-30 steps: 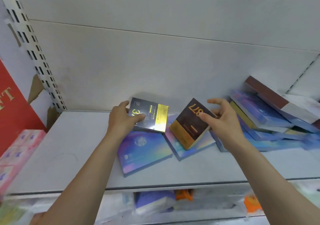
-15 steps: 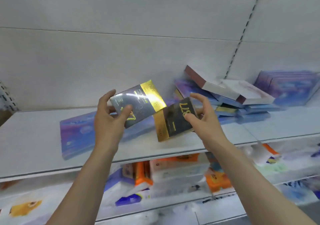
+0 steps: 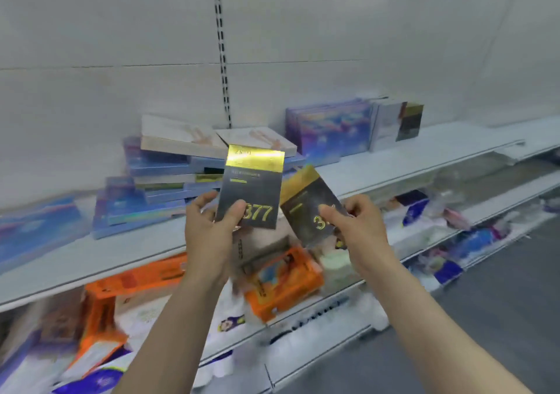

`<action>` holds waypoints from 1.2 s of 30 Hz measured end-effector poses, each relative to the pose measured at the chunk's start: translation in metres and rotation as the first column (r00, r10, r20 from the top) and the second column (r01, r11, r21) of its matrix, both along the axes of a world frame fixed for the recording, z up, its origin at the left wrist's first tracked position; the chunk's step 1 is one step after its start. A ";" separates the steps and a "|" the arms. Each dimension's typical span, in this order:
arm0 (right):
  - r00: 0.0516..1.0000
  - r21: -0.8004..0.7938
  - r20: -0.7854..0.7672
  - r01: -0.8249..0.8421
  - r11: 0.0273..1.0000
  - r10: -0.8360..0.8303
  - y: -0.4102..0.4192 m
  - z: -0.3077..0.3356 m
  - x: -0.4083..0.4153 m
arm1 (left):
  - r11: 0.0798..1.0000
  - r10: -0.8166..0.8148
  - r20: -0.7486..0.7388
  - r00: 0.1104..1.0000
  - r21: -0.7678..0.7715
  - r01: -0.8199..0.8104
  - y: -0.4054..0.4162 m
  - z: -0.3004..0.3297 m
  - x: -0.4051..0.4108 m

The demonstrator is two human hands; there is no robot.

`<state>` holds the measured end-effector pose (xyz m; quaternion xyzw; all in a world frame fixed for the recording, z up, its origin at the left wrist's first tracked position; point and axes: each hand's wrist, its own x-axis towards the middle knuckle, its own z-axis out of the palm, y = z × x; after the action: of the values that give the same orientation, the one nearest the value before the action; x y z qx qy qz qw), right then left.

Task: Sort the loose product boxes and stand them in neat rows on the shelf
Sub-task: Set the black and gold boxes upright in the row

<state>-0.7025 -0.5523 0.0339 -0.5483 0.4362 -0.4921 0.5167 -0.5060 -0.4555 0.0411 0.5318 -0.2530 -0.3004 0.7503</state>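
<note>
White shelf (image 3: 394, 163) carrying a loose heap of blue and white boxes (image 3: 169, 169) and a standing row (image 3: 330, 130) further right, left hand (image 3: 209, 227) grasping an upright gold-topped dark box (image 3: 253, 181), right hand (image 3: 360, 227) pinching a tilted matching box (image 3: 306, 205), both raised before the shelf's front edge

1. Both hands, left (image 3: 209, 230) and right (image 3: 360, 230), are now raised off the shelf (image 3: 394, 166), well in front of it.
2. Left box (image 3: 251, 186) is turned upright; right box (image 3: 312, 205) tilts beside it.
</note>
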 end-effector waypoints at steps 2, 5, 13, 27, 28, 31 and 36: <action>0.997 0.065 0.071 0.027 0.998 -0.031 -0.018 -0.005 -0.026 | 0.996 -0.080 0.045 0.996 0.038 0.078 -0.021 -0.001 -0.026; 0.989 0.096 0.144 0.011 0.995 -0.024 -0.050 -0.011 -0.062 | 0.986 -0.163 0.072 0.984 0.037 0.160 -0.056 0.001 -0.064; 0.971 0.076 0.185 0.141 0.987 -0.153 -0.168 -0.017 -0.154 | 0.978 -0.211 -0.005 0.978 0.005 0.211 -0.191 -0.009 -0.153; 0.996 0.119 0.003 0.089 0.989 -0.090 -0.401 -0.002 -0.277 | 0.976 -0.171 0.059 0.984 0.147 0.161 -0.407 -0.005 -0.258; 0.997 0.122 -0.005 0.080 0.989 -0.080 -0.416 -0.006 -0.282 | 0.976 -0.163 0.068 0.984 0.157 0.151 -0.418 -0.006 -0.261; 0.999 0.136 -0.022 0.042 0.990 -0.040 -0.467 -0.011 -0.298 | 0.975 -0.141 0.092 0.986 0.186 0.122 -0.454 -0.008 -0.272; 0.992 0.135 -0.109 -0.054 0.989 0.069 -0.562 -0.010 -0.307 | 0.975 -0.069 0.120 0.990 0.219 0.042 -0.510 -0.014 -0.295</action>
<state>-1.0099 -1.1144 0.0238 -0.5532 0.4792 -0.4140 0.5412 -0.8005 -0.9658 0.0270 0.6210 -0.2807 -0.3126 0.6617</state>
